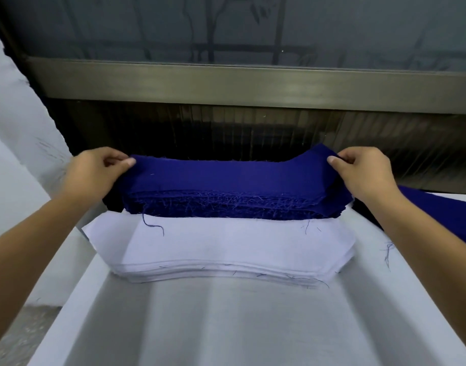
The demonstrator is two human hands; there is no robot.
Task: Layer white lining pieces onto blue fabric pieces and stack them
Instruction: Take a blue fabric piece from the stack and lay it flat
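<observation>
behind the white lining stack (221,249), the top blue fabric piece (226,175) is pinched at its ends by left grip (94,170) and right grip (366,175). its long axis is laid left to right.

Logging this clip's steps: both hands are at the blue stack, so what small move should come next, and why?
Probably lift the top blue piece clear of the blue stack: the left hand and right hand each pinch one end, and the white lining stack lies untouched just nearer.
</observation>
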